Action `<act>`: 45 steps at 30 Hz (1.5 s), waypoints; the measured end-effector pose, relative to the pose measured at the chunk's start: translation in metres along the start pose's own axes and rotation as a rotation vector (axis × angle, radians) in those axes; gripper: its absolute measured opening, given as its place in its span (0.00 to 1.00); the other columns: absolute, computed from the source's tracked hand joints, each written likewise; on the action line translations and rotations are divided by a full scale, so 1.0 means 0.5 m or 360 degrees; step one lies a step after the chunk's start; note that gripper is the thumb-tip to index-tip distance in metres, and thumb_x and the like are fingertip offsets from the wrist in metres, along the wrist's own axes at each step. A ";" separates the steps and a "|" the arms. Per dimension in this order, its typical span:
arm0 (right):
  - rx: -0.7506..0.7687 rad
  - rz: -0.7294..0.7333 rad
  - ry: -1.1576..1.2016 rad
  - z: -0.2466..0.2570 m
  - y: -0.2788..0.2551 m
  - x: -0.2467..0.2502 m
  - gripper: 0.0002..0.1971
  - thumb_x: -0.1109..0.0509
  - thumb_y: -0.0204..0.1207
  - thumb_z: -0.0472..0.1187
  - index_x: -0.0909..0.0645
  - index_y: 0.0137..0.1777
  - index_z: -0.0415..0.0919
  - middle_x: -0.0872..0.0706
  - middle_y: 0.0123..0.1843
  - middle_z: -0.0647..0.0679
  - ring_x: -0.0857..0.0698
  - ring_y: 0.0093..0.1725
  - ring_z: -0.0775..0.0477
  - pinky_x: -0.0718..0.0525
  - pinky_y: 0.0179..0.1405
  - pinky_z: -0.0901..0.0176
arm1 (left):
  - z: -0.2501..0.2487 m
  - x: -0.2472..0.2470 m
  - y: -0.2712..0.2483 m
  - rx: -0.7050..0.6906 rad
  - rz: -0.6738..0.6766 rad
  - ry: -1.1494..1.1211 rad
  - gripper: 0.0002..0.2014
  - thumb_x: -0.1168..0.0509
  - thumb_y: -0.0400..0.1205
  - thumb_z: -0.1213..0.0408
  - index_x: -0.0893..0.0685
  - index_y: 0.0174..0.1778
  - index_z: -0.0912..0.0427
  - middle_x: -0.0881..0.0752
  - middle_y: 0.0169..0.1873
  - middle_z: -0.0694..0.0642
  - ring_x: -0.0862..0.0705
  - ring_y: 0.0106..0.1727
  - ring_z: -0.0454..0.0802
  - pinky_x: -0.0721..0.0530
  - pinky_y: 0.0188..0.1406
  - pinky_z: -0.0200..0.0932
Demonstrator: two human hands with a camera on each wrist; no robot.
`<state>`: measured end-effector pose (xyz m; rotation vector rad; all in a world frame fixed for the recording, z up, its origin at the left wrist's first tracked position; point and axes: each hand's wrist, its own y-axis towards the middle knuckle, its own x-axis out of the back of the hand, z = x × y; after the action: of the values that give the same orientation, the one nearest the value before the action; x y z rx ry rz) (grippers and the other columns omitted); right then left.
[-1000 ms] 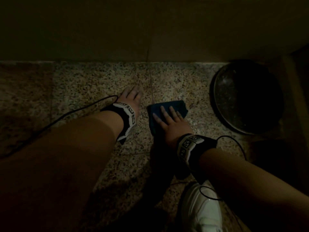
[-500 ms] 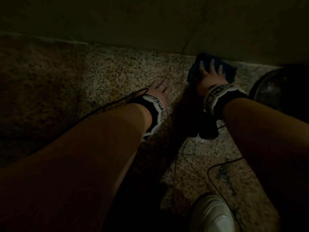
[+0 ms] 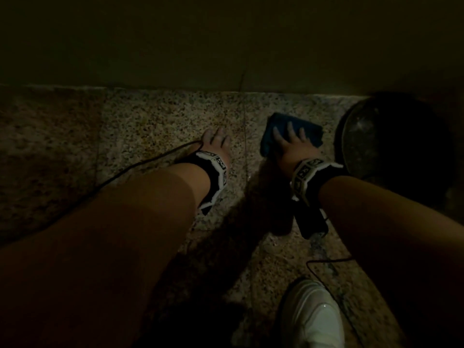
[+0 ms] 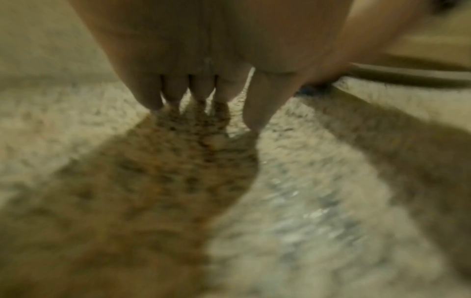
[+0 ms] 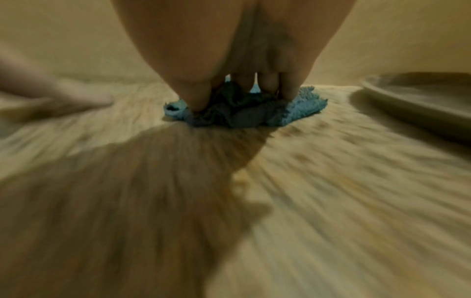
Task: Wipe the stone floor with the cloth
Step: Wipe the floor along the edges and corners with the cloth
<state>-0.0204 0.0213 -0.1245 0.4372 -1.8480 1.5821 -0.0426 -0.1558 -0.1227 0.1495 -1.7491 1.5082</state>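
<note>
I am in the middle of the wipe. My right hand (image 3: 292, 144) lies flat on the blue cloth (image 3: 310, 130), fingers spread and straight, pressing it against the stone floor (image 3: 150, 121) instead of gripping it. The cloth sits bunched under my palm, a short way out from the foot of the wall (image 3: 226, 46) and just beside the dark round basin (image 3: 391, 144) on my right. The right wrist view is streaked with motion blur, so I judge the cloth is sliding at this moment.

My left hand (image 3: 216, 141) rests open on the bare floor, fingers extended, holding nothing and propping me up, apart from the cloth. My white shoe (image 3: 311, 315) stands on the floor below my right arm.

How much is done I cannot tell for sure: the light is poor. In the left wrist view a patch near that hand glints as if damp, so some stone seems covered. The wide stretch to my left looks dull and, I judge, remains to be wiped, as does the strip along the wall.
</note>
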 end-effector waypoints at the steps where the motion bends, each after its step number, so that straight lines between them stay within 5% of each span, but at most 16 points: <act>1: -0.0001 0.0011 -0.0004 -0.012 -0.012 -0.017 0.35 0.45 0.87 0.43 0.65 0.82 0.63 0.71 0.84 0.53 0.63 0.84 0.40 0.49 0.82 0.40 | -0.001 -0.005 0.003 0.0012 -0.0016 -0.0054 0.44 0.40 0.84 0.52 0.67 0.83 0.57 0.68 0.82 0.57 0.63 0.82 0.62 0.52 0.80 0.58; 8: 0.0125 0.0109 -0.0060 -0.074 -0.099 -0.112 0.35 0.44 0.86 0.53 0.66 0.82 0.61 0.72 0.83 0.50 0.65 0.83 0.39 0.57 0.82 0.48 | -0.025 0.007 0.013 -0.0172 -0.0150 0.0038 0.46 0.38 0.82 0.46 0.66 0.83 0.52 0.69 0.81 0.56 0.64 0.82 0.61 0.56 0.80 0.57; 17: 0.0142 0.0067 -0.0007 -0.078 -0.088 -0.126 0.36 0.45 0.86 0.47 0.67 0.82 0.61 0.73 0.83 0.51 0.67 0.83 0.39 0.57 0.82 0.46 | -0.056 0.041 -0.005 -0.0207 -0.0101 -0.0072 0.37 0.45 0.87 0.52 0.62 0.84 0.54 0.66 0.82 0.55 0.63 0.83 0.59 0.56 0.79 0.58; 27: 0.0043 -0.0122 0.0152 -0.094 0.022 -0.007 0.30 0.52 0.87 0.52 0.63 0.84 0.56 0.68 0.85 0.49 0.63 0.83 0.36 0.54 0.82 0.38 | -0.080 0.010 0.030 -0.0034 -0.0016 -0.0101 0.43 0.42 0.85 0.50 0.71 0.81 0.51 0.73 0.80 0.54 0.67 0.82 0.61 0.55 0.80 0.58; 34: -0.0126 -0.0146 0.0214 -0.088 0.101 0.076 0.33 0.47 0.87 0.42 0.62 0.84 0.57 0.68 0.85 0.48 0.63 0.83 0.35 0.53 0.81 0.37 | -0.070 0.001 0.038 -0.0050 -0.0044 -0.0055 0.42 0.44 0.85 0.52 0.71 0.81 0.49 0.74 0.79 0.54 0.68 0.82 0.61 0.57 0.80 0.55; 45: 0.0172 -0.0114 -0.0023 -0.088 0.002 -0.018 0.31 0.49 0.88 0.46 0.63 0.83 0.59 0.69 0.84 0.50 0.63 0.83 0.37 0.49 0.80 0.39 | -0.041 0.016 0.029 -0.0214 0.0019 -0.0094 0.44 0.40 0.84 0.49 0.68 0.82 0.47 0.70 0.81 0.51 0.66 0.82 0.57 0.50 0.79 0.60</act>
<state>-0.0030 0.0626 -0.1291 0.5589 -1.7436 1.6388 -0.0463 -0.1306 -0.1296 0.1163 -1.8949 1.4021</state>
